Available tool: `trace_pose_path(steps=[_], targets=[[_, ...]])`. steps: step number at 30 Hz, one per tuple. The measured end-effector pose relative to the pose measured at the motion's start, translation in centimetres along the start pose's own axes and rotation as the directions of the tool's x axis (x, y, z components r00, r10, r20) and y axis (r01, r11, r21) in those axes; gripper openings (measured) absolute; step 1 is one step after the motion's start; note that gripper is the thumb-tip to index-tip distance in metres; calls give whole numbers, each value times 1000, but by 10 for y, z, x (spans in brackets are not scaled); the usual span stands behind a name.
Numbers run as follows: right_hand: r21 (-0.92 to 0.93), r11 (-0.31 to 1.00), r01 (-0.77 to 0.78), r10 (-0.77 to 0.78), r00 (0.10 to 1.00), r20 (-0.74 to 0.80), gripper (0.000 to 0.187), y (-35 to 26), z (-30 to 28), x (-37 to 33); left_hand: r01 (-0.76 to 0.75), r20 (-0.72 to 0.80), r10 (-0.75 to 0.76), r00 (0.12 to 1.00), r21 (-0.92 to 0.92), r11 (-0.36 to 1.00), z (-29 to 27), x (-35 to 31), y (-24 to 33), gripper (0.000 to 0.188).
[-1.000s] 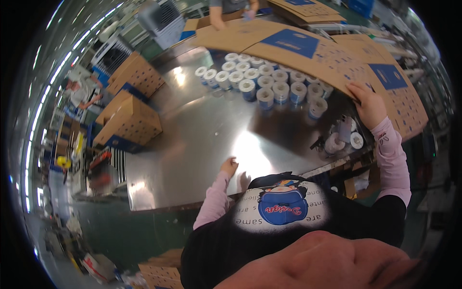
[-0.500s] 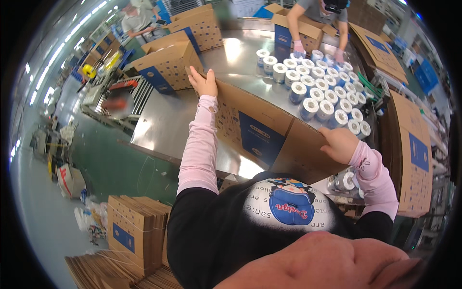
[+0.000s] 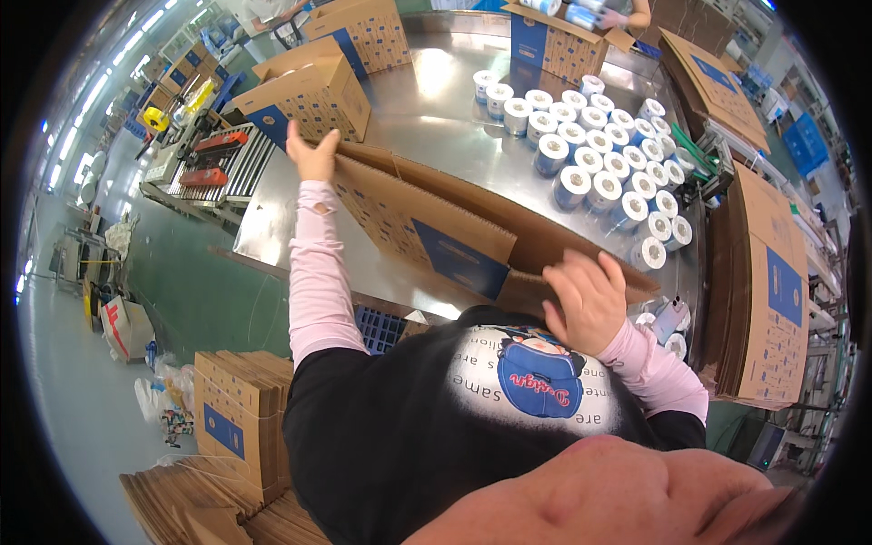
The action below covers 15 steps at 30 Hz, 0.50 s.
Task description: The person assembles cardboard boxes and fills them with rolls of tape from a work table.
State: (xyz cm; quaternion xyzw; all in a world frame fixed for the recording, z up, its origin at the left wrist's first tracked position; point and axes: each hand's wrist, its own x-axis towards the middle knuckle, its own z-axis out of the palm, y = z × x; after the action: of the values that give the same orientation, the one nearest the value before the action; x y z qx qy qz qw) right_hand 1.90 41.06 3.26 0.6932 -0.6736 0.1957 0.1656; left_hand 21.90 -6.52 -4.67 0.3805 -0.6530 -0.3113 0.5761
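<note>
A partly unfolded brown cardboard carton [image 3: 436, 243] with a blue printed panel stands on edge before me, its top gaping between the two long walls. My left hand [image 3: 313, 154] is at its far left end, fingers and thumb stretched apart, the palm side against the corner. Close to the right end is my right hand [image 3: 586, 300], its fingers spread and slightly bent at the near wall's top edge; motion blurs them a little. Beyond the carton, several white-topped blue cylinders [image 3: 606, 186] stand grouped on the metal table [image 3: 427, 118].
Open cartons [image 3: 318, 95] stand at the table's far left. Across the table, a person's gloved hand [image 3: 610, 18] holds cylinders over another carton [image 3: 556, 45]. Flat carton stacks lie at right [image 3: 772, 291] and lower left [image 3: 238, 422]. A roller conveyor [image 3: 241, 168] adjoins the left side.
The flat carton has spread apart and shifted left. My left hand moved left with its end; my right hand let go of the right edge and moved left. The co-worker's hands rose to the far carton.
</note>
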Motion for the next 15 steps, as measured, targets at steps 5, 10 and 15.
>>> trace_pose_path(steps=[5,10,15], targets=[[75,997,25,-7,973,-233,16,39,18,15,115,-77,-130,988,-182,977,-6,-17,30,62],[465,883,-62,-132,918,373,25,93,70,44,144,823,-34,568,-59,988,-28,-67,142,28],[156,987,39,-157,445,881,30,93,112,28,-140,975,-212,-60,203,969,-40,-74,206,52]])
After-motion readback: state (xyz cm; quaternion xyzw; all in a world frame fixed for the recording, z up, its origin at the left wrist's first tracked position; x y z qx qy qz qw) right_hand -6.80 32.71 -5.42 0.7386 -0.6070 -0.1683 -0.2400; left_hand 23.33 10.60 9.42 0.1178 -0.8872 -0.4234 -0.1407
